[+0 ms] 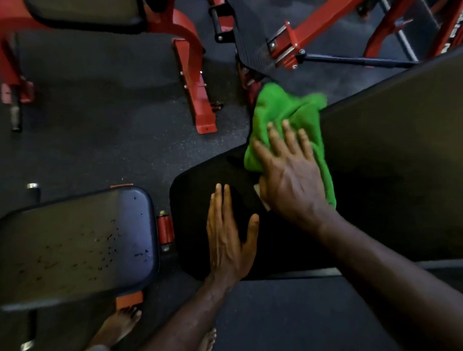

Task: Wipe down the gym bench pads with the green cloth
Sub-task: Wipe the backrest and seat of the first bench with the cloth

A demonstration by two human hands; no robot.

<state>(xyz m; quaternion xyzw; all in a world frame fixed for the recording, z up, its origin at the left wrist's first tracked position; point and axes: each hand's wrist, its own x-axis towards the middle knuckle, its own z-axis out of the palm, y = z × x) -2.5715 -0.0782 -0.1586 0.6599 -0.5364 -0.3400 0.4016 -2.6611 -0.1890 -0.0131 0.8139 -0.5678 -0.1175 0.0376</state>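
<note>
A: Item one, right hand [291, 178]. State?

B: Fingers [286, 136] straight and slightly spread, flat on the green cloth [286, 113], pressing it to the seat pad [199, 192] where that pad meets the raised back pad [394, 143]. Nothing pinched.

A: Item two, left hand [227, 241]?

B: Fingers straight and held together, thumb out to the side, palm flat on the seat pad. It holds nothing; it reads as a brace.

A: Cloth, location?

B: Under the right fingers and bunched beyond the fingertips, one fold hanging off the pad's far edge over the floor [105, 127]. A pale scrap shows under the heel of the hand; I cannot tell what it is.

A: Advice for the stroke?

B: My judgement: keep the palm flat and the pressure even, gather the loose fold under the fingers so it does not drag on the red frame [195, 84], work the seam between the two pads, then overlap passes toward the left hand and lift that hand to wipe under it.

A: Other pads noted?

B: A scuffed pad [75, 246] left of the left fingers, well apart from the cloth; probably due next.
</note>
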